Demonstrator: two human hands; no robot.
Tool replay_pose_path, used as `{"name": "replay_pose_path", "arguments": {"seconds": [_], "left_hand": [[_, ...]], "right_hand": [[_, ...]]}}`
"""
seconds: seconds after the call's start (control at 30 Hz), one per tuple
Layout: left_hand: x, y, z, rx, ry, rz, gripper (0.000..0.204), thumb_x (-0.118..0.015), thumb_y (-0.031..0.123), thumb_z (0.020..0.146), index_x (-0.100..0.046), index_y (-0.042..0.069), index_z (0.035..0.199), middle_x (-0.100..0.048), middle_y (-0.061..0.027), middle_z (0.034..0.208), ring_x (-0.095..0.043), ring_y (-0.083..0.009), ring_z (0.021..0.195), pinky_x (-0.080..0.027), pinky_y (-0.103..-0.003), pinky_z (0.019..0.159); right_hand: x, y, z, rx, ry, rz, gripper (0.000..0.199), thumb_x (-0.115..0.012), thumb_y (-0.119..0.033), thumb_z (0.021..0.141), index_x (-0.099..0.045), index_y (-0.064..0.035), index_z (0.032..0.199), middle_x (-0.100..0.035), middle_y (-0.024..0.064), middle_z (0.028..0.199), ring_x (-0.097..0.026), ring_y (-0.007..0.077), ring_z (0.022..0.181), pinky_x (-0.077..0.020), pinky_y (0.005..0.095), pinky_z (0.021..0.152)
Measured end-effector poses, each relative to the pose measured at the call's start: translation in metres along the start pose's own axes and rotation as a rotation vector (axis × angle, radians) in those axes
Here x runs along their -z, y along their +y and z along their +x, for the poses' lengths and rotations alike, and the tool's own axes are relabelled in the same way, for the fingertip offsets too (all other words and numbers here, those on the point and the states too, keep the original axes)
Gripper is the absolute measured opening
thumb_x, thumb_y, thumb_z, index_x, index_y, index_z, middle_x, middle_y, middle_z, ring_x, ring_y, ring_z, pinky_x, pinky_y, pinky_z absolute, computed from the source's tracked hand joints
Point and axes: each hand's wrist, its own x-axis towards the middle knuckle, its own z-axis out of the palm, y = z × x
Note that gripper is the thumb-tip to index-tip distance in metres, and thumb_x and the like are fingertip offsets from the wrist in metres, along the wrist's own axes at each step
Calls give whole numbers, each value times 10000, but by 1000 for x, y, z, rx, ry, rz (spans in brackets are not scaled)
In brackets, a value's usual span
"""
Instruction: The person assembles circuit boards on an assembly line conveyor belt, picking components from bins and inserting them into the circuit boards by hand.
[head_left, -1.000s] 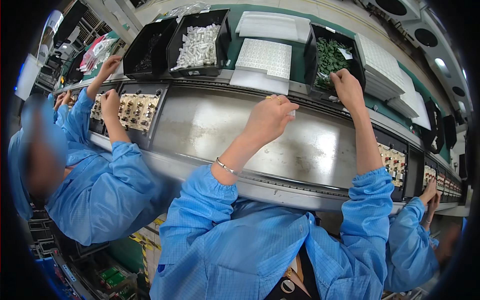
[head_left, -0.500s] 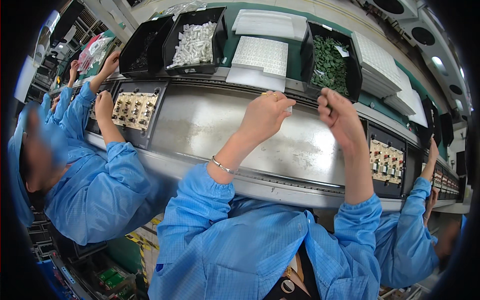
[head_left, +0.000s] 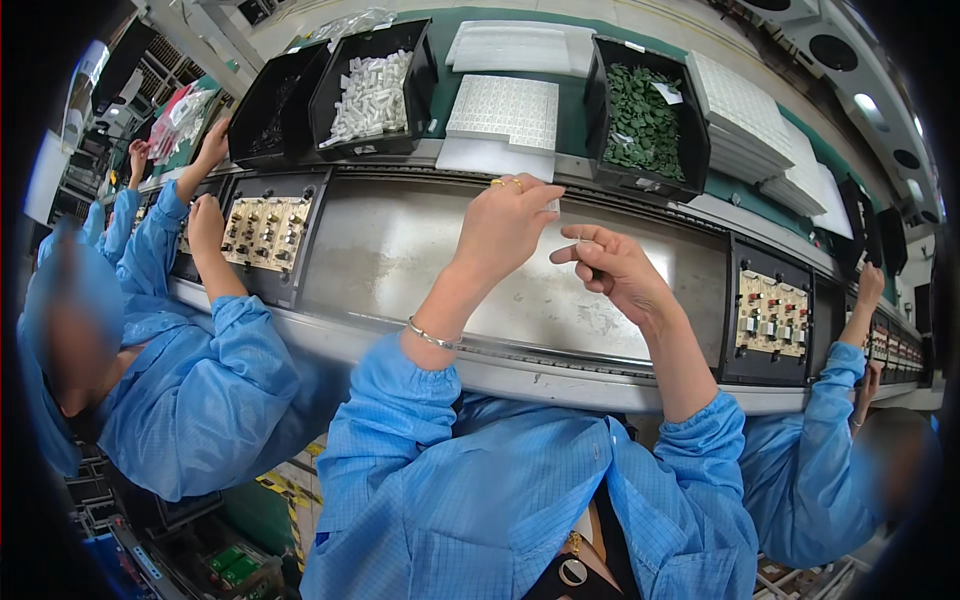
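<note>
Centrally, the left hand: raised over the metal line, back of the hand (head_left: 500, 228) upward, thumb and forefinger closed together on a small whitish piece (head_left: 553, 206) that pokes out at the fingertips.
Right hand: just beside it, to the right and slightly lower (head_left: 622, 275), palm turned partly inward, fingers loosely curled with forefinger and thumb reaching toward the left hand; the two hands are apart. Whether it grips something small, I cannot tell.
Metal line: a bare, scuffed grey surface (head_left: 400, 240) running left to right beneath both hands.
Circuit boards: a tan board with dark components (head_left: 265, 233) in a black frame at left; another, with red, white and black components (head_left: 773, 313), at right.
Bench: green-topped (head_left: 573, 100), behind the line.
Bins on it: a black bin of dark parts (head_left: 255, 150) at left; next to it, a black bin (head_left: 370, 147) heaped with white pieces (head_left: 370, 95); farther right, a black bin (head_left: 645, 182) of green parts (head_left: 632, 115).
White trays: a gridded one (head_left: 505, 110) between the white and green parts; a stack (head_left: 745, 125) right of the green.
Neighbours: blue-sleeved co-workers on both sides, the left one's hand (head_left: 207, 225) near the left board.
</note>
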Motion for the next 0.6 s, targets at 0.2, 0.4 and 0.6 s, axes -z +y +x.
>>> {"name": "replay_pose_path", "arguments": {"seconds": [0.2, 0.4, 0.6], "left_hand": [[0, 2, 2, 9, 19, 4, 251, -768, 102, 811, -752, 94, 1062, -722, -78, 977, -685, -291, 912, -559, -399, 789], [10, 11, 2, -18, 73, -85, 302, -780, 58, 798, -752, 89, 1097, -727, -94, 999, -690, -290, 944, -550, -397, 803], [27, 16, -21, -71, 130, -51, 355, -786, 44, 813, -756, 102, 1163, -724, -103, 1016, -685, -280, 938, -543, -380, 814]], "right_hand": [[7, 6, 1, -12, -5, 29, 236, -701, -220, 986, -650, -55, 1146, -742, 134, 1040, -511, 22, 668, -379, 171, 549], [-2, 8, -4, -50, 27, -59, 202, -723, -216, 962, -685, -42, 1057, -754, 127, 972, -498, 34, 641, -388, 181, 543], [-8, 12, -1, -4, -26, -127, 266, -717, -179, 949, -715, 39, 1102, -763, 118, 955, -457, 54, 618, -353, 209, 538]]}}
